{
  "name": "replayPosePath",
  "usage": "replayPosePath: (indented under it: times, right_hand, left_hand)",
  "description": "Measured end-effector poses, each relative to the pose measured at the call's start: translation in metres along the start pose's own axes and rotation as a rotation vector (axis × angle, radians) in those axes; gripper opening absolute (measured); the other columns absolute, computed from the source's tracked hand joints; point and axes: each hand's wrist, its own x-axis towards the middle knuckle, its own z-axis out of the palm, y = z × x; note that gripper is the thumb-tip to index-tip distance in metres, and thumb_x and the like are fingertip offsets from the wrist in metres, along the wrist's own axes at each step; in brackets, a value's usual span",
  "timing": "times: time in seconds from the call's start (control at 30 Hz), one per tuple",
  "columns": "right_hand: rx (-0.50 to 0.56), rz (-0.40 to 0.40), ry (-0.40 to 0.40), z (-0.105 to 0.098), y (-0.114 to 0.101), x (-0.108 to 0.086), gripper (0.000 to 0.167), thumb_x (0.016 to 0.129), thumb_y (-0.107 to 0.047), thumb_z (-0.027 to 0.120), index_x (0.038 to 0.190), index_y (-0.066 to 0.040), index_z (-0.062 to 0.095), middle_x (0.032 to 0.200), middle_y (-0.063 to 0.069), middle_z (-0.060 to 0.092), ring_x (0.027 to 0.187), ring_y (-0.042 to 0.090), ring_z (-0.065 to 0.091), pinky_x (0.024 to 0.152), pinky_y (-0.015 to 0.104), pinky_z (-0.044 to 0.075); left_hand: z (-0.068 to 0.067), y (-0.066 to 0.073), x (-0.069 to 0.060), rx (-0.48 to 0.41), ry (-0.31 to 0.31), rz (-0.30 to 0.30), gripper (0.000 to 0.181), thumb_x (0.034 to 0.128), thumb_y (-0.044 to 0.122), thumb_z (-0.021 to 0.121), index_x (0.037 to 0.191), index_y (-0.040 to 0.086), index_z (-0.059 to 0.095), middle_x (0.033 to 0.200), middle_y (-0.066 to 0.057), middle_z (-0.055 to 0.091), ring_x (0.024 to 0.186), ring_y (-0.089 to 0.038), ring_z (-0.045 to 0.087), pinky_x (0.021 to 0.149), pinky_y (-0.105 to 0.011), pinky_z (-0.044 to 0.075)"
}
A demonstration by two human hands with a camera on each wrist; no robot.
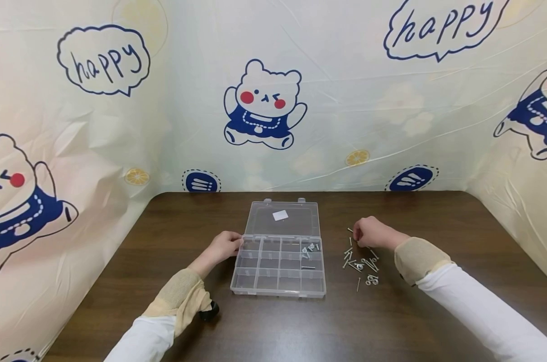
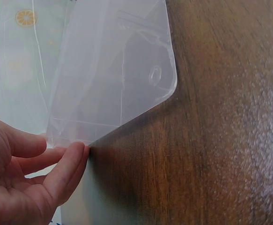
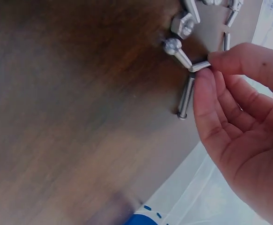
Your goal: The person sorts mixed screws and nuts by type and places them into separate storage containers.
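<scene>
A clear plastic compartment box (image 1: 267, 271) lies with its lid folded back. My left hand (image 1: 223, 245) grips the box's left side near the hinge; in the left wrist view the thumb and fingers of that hand (image 2: 38, 176) hold a corner of the clear box (image 2: 113, 70). Small hardware sits in the box's right column, with a long screw (image 1: 308, 267) in the middle compartment there. My right hand (image 1: 375, 233) is at the far end of the loose screws; in the right wrist view this hand (image 3: 244, 108) pinches a small screw (image 3: 201, 66) between thumb and finger.
Loose screws, nuts and washers (image 1: 372, 280) lie scattered on the brown table (image 1: 273, 327) right of the box. A white slip (image 1: 280, 215) rests on the lid. A dark object (image 1: 209, 311) is beside the left wrist. Printed cloth hangs behind the table.
</scene>
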Motion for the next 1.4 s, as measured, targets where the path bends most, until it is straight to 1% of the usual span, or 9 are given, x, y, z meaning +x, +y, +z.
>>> replayPosePath:
  times: [0.1, 0.27, 0.4, 0.5, 0.63, 0.87, 1.07, 1.23, 1.4]
  right_hand:
    - [-0.023, -0.013, 0.006, -0.002, -0.001, -0.002, 0.010, 0.066, 0.002, 0.063, 0.069, -0.006, 0.060, 0.063, -0.002, 0.054, 0.058, 0.012, 0.047, 0.052, 0.023, 0.042]
    - [-0.033, -0.055, 0.033, -0.005, -0.007, -0.008, 0.010, 0.066, 0.002, 0.062, 0.070, -0.007, 0.059, 0.063, -0.002, 0.053, 0.059, 0.010, 0.047, 0.053, 0.022, 0.043]
    - [-0.005, -0.086, 0.046, -0.008, -0.017, -0.012, 0.009, 0.070, 0.002, 0.062, 0.073, -0.006, 0.060, 0.064, -0.002, 0.053, 0.060, 0.011, 0.047, 0.053, 0.023, 0.043]
    - [0.015, -0.121, 0.081, -0.011, -0.026, -0.015, 0.007, 0.072, 0.002, 0.063, 0.074, -0.005, 0.060, 0.065, -0.002, 0.052, 0.061, 0.011, 0.047, 0.053, 0.022, 0.044]
    - [0.028, -0.185, 0.149, -0.016, -0.040, -0.019, 0.008, 0.073, 0.002, 0.064, 0.077, -0.004, 0.060, 0.066, -0.003, 0.052, 0.061, 0.010, 0.046, 0.053, 0.022, 0.045]
    - [0.041, -0.284, 0.256, -0.025, -0.068, -0.026, 0.014, 0.073, 0.002, 0.065, 0.079, -0.009, 0.060, 0.071, -0.005, 0.053, 0.064, 0.009, 0.049, 0.056, 0.020, 0.048]
    - [0.025, -0.403, 0.358, -0.025, -0.087, -0.029, 0.016, 0.071, 0.006, 0.063, 0.079, -0.008, 0.060, 0.073, -0.004, 0.054, 0.066, 0.008, 0.050, 0.056, 0.018, 0.048]
    - [0.021, -0.499, 0.392, -0.023, -0.098, -0.031, 0.017, 0.071, 0.007, 0.061, 0.080, -0.007, 0.060, 0.075, -0.001, 0.055, 0.067, 0.007, 0.051, 0.056, 0.016, 0.048]
    - [0.025, -0.574, 0.425, -0.017, -0.104, -0.028, 0.017, 0.070, 0.008, 0.062, 0.080, -0.006, 0.060, 0.076, 0.000, 0.056, 0.067, 0.007, 0.051, 0.057, 0.015, 0.048]
  left_hand:
    - [0.000, 0.000, 0.000, 0.007, -0.009, 0.001, 0.028, 0.0928, 0.000, 0.043, 0.111, -0.019, 0.052, 0.109, -0.031, 0.055, 0.100, -0.034, 0.057, 0.079, -0.036, 0.054]
    - [0.000, 0.000, 0.000, -0.007, -0.009, -0.009, 0.029, 0.0929, 0.000, 0.043, 0.112, -0.019, 0.051, 0.110, -0.031, 0.055, 0.101, -0.035, 0.057, 0.080, -0.036, 0.054]
    - [0.000, 0.000, 0.001, -0.005, -0.008, -0.009, 0.029, 0.0929, 0.000, 0.043, 0.113, -0.019, 0.051, 0.110, -0.031, 0.054, 0.101, -0.035, 0.056, 0.081, -0.036, 0.053]
    - [0.000, -0.001, 0.001, -0.011, -0.009, -0.003, 0.029, 0.0929, 0.000, 0.043, 0.112, -0.019, 0.051, 0.109, -0.031, 0.054, 0.101, -0.036, 0.057, 0.081, -0.036, 0.054]
    - [-0.001, -0.001, 0.001, -0.017, -0.009, -0.002, 0.029, 0.0925, 0.000, 0.043, 0.112, -0.020, 0.051, 0.108, -0.031, 0.055, 0.100, -0.035, 0.057, 0.079, -0.036, 0.054]
    - [-0.001, -0.001, 0.001, -0.002, -0.008, -0.003, 0.028, 0.0922, 0.000, 0.044, 0.112, -0.019, 0.051, 0.108, -0.031, 0.055, 0.100, -0.036, 0.057, 0.079, -0.035, 0.054]
    - [-0.002, 0.000, 0.000, 0.000, -0.013, 0.004, 0.028, 0.0924, -0.001, 0.043, 0.111, -0.020, 0.052, 0.108, -0.032, 0.055, 0.099, -0.036, 0.057, 0.078, -0.036, 0.054]
    - [-0.003, 0.000, 0.001, -0.004, -0.014, 0.007, 0.027, 0.0923, -0.001, 0.043, 0.110, -0.020, 0.052, 0.108, -0.032, 0.055, 0.097, -0.034, 0.058, 0.078, -0.036, 0.054]
    - [-0.002, -0.001, 0.002, -0.005, -0.017, 0.012, 0.028, 0.0922, -0.001, 0.043, 0.111, -0.020, 0.051, 0.108, -0.032, 0.054, 0.099, -0.036, 0.057, 0.078, -0.036, 0.054]
